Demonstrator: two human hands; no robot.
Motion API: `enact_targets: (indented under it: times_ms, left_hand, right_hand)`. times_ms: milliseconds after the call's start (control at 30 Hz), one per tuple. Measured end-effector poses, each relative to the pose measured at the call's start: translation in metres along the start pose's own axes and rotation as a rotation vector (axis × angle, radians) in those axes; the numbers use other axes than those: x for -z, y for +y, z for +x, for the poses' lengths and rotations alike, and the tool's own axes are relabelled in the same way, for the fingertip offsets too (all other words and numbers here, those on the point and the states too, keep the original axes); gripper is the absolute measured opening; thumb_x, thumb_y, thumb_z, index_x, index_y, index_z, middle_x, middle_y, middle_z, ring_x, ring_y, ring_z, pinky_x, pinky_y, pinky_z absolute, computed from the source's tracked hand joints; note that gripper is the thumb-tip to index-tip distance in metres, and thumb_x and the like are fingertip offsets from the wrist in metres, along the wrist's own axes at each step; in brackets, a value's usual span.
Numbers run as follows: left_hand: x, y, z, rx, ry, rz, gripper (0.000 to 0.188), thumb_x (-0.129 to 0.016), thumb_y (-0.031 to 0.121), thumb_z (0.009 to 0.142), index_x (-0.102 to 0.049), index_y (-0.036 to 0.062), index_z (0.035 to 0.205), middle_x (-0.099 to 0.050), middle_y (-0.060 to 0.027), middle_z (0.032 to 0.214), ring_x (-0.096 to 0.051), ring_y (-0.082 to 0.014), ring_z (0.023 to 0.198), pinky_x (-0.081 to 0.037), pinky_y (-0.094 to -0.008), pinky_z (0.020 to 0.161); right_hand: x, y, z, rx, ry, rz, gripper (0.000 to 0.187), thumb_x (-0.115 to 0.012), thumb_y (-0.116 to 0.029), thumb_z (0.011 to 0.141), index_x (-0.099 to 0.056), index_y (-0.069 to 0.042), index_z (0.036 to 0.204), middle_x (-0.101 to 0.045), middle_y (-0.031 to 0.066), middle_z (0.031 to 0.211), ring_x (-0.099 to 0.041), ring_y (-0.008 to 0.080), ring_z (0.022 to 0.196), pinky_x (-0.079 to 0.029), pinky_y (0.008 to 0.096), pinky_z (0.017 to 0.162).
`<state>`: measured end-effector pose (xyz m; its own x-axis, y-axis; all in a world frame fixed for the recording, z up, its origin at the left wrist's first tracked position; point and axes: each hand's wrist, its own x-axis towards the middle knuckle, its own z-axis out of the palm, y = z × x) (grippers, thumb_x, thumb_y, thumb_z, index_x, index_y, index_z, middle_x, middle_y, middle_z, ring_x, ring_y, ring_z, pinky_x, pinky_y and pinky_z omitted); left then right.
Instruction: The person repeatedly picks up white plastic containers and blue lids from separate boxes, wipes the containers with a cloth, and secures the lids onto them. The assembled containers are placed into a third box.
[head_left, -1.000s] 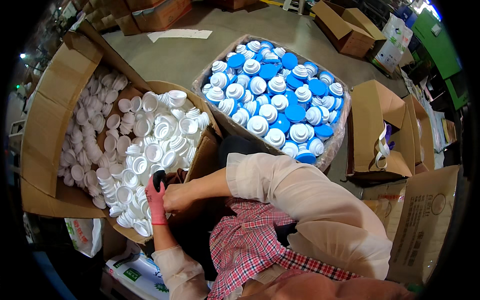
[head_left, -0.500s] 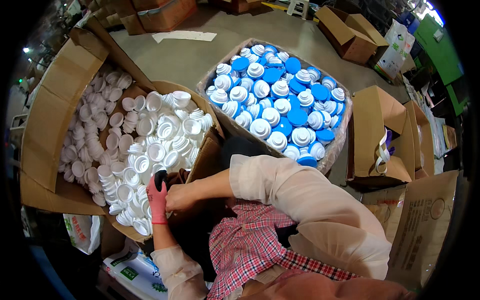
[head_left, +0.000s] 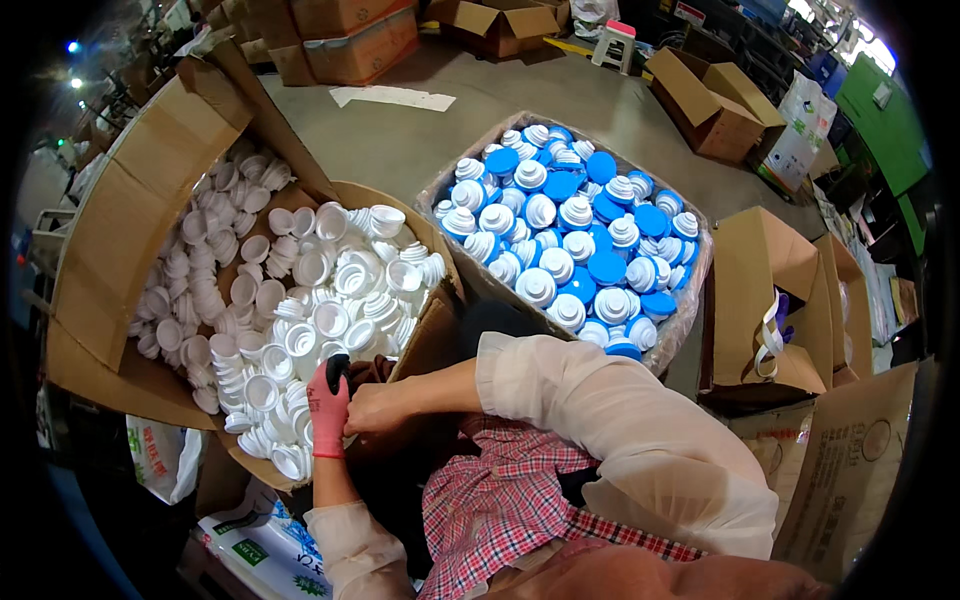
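Half tucked out of sight
My right hand curls its fingertips from view beside my gloved left hand — whether they grip anything, I cannot tell. A brown bundle behind them is too covered to name, lower white cups lie buried, the bottom edge crops my left sleeve, far lights blur.

Black fisheye rim; glare upper right; white cups bright, shaded leftward.
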<state>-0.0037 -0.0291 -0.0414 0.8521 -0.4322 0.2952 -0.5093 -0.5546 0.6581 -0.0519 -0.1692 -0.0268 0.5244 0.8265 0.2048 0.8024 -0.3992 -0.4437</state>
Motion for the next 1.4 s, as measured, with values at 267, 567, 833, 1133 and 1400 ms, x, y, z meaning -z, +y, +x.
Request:
enact_targets:
  times_ms: [267, 567, 833, 1133, 1400]
  left_hand:
    - [0.001, -0.008, 0.001, 0.030, -0.080, 0.004, 0.033, -0.061, 0.008, 0.082, -0.058, -0.0027, 0.114, -0.064, -0.0208, 0.105, -0.062, -0.0372, 0.096, -0.048, -0.0415, 0.086]
    - [-0.004, 0.000, 0.001, 0.002, -0.038, -0.019, 0.026, -0.060, 0.006, 0.080, -0.062, -0.0020, 0.105, -0.065, -0.0201, 0.097, -0.062, -0.0387, 0.091, -0.049, -0.0423, 0.080]
    - [-0.007, -0.002, -0.001, -0.007, 0.054, 0.036, 0.027, -0.060, 0.006, 0.081, -0.062, -0.0008, 0.107, -0.066, -0.0188, 0.101, -0.063, -0.0368, 0.093, -0.050, -0.0411, 0.082]
    - [0.066, 0.016, -0.006, 0.043, 0.379, -0.145, 0.026, -0.060, 0.008, 0.080, -0.061, 0.0006, 0.106, -0.063, -0.0192, 0.100, -0.061, -0.0360, 0.093, -0.049, -0.0382, 0.082]
    - [0.147, -0.001, -0.147, 0.338, 0.805, 0.058, 0.032, -0.061, 0.005, 0.083, -0.057, -0.0029, 0.114, -0.062, -0.0203, 0.111, -0.061, -0.0340, 0.103, -0.047, -0.0369, 0.090]
  right_hand:
    - [0.005, -0.005, 0.001, -0.059, -0.072, 0.007, 0.027, -0.068, -0.024, 0.076, -0.066, -0.008, 0.097, -0.068, 0.0131, 0.087, -0.065, 0.0339, 0.086, -0.051, 0.0457, 0.074]
    - [0.000, 0.000, -0.005, 0.018, 0.010, 0.037, 0.023, -0.066, -0.023, 0.078, -0.064, -0.004, 0.089, -0.065, 0.0167, 0.079, -0.064, 0.0363, 0.077, -0.050, 0.0468, 0.066]
    - [-0.002, 0.003, -0.004, -0.079, -0.019, 0.066, 0.025, -0.068, -0.024, 0.076, -0.064, -0.007, 0.095, -0.066, 0.0157, 0.085, -0.064, 0.0358, 0.083, -0.051, 0.0460, 0.071]
    - [0.010, 0.004, 0.008, 0.035, 0.199, 0.094, 0.035, -0.070, -0.016, 0.076, -0.063, -0.005, 0.108, -0.059, 0.0159, 0.106, -0.056, 0.0355, 0.101, -0.046, 0.0448, 0.086]
    - [-0.003, -0.013, 0.018, 0.052, 0.005, 0.113, 0.032, -0.072, -0.017, 0.077, -0.064, -0.003, 0.104, -0.057, 0.0133, 0.092, -0.053, 0.0335, 0.091, -0.046, 0.0417, 0.080]
